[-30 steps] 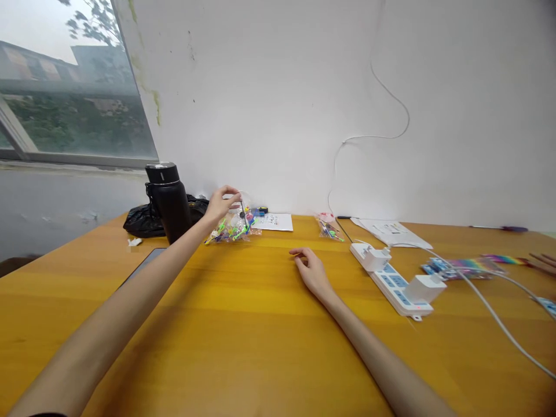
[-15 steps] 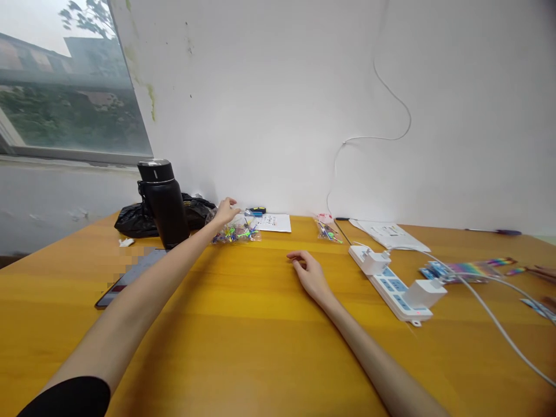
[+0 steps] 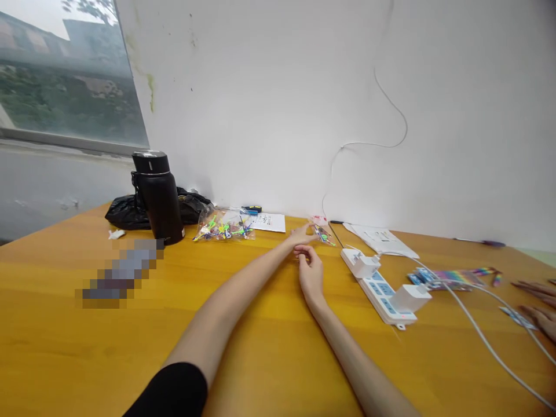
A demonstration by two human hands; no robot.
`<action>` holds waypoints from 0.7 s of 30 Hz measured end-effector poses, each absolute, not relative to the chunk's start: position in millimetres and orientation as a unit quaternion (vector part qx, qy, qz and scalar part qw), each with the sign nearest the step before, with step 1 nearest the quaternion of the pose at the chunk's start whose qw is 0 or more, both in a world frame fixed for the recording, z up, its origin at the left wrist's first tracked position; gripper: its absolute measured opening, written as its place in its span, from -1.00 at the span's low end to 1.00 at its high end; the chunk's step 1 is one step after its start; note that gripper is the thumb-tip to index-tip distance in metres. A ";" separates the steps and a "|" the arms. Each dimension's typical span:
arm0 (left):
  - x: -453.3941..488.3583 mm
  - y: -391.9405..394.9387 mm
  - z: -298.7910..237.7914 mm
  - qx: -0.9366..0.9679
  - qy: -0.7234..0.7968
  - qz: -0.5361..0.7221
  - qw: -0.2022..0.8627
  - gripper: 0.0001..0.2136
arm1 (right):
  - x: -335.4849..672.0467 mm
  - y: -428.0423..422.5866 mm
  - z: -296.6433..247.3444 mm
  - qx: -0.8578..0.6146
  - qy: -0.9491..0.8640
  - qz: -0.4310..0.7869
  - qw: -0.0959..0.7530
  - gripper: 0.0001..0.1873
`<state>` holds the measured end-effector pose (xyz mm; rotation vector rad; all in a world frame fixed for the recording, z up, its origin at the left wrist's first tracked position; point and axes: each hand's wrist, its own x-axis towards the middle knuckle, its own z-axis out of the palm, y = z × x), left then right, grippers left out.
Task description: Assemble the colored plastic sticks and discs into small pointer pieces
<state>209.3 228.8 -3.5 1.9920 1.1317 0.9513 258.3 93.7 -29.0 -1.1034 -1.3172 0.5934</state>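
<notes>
My left hand (image 3: 302,234) stretches across the table with its fingers apart, at the near left side of a small clear bag (image 3: 324,234) of thin coloured pieces. The fingertips are close to the bag; whether they touch it I cannot tell. Just nearer to me, my right hand (image 3: 311,275) rests with loosely bent fingers and a gap by the thumb, holding nothing I can see. It is close to the left wrist. A bigger clear bag (image 3: 223,227) of green, yellow and blue plastic pieces lies to the left of both hands.
A black bottle (image 3: 160,200) stands before a black plastic bag (image 3: 128,213). A white power strip (image 3: 382,295) with plugs and cables lies at right, by a rainbow-coloured packet (image 3: 456,279). Papers (image 3: 382,237) lie along the wall. Another person's hands (image 3: 541,307) are at far right.
My left hand has swung right, from the bigger bag of coloured pieces to the small bag. My right hand has stayed nearly in place. The view has shifted slightly.
</notes>
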 end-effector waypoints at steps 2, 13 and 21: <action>225.2 234.9 -4.5 0.753 0.460 0.351 0.314 -0.71 | 261.2 98.2 -32.7 -0.474 -0.556 0.268 0.628 -0.80; 207.7 230.6 -22.0 0.755 0.432 0.382 0.311 -0.75 | 263.7 100.6 -31.8 -0.485 -0.536 0.293 0.626 -0.79; 82.8 191.7 24.7 0.729 0.454 0.447 0.251 -0.49 | 265.0 101.6 -32.1 -0.495 -0.534 0.289 0.622 -0.75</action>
